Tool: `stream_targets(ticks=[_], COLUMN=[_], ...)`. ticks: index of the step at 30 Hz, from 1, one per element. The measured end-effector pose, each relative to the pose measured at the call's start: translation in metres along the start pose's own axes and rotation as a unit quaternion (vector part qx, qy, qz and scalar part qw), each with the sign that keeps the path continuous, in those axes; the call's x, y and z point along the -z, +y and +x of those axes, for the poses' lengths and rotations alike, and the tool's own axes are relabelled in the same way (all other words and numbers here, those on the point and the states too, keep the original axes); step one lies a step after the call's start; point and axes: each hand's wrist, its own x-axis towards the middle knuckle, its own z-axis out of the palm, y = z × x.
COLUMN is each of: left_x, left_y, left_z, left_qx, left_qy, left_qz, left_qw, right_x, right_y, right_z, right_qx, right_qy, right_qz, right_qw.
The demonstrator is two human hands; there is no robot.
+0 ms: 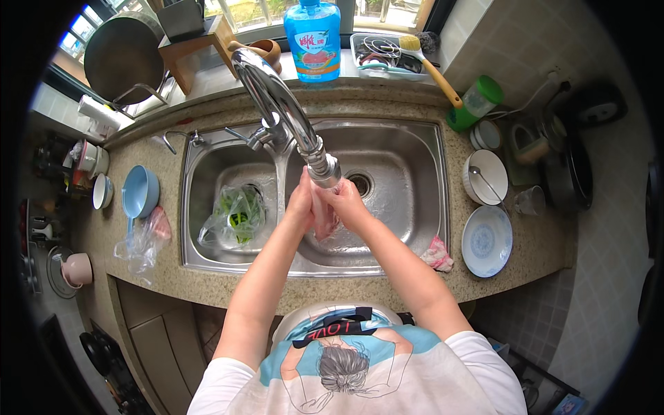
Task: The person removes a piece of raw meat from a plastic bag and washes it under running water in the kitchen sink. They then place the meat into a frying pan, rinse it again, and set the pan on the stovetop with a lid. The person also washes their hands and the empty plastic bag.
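Observation:
Below the spout of the chrome faucet [324, 168], my left hand [302, 202] and my right hand [346, 203] hold a piece of raw pink meat [324, 223] between them. It hangs lengthwise over the right basin of the steel double sink [384, 218], near the drain [359, 182]. The spout hides part of the fingers and the meat's upper end. In the left basin lies a clear plastic bag [233, 213] with green vegetables.
Left of the sink are a blue plastic strainer [140, 189] and a plastic bag [139, 254]. A pink-and-white cloth [438, 254], a white bowl [485, 178] and a patterned plate [486, 241] stand right. A blue detergent bottle [312, 46] is on the sill.

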Motion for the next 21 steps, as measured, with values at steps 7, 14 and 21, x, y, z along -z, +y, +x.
stream_targets(ticks=[7, 14, 21], left_x=[0.016, 0.040, 0.005], left_y=[-0.024, -0.042, -0.010], left_z=[-0.020, -0.018, -0.022], left_qx=[-0.121, -0.097, -0.092], left_qy=[-0.068, -0.037, -0.060], left_qz=[0.186, 0.261, 0.222], left_qw=[0.973, 0.960, 0.969], right_x=[-0.004, 0.005, 0.005], right_y=[-0.017, -0.020, -0.022], right_z=[0.014, 0.024, 0.014], right_qx=[0.030, 0.069, 0.056], right_qy=[-0.040, -0.043, -0.035], right_qz=[0.239, 0.222, 0.195], right_qw=[0.970, 0.972, 0.979])
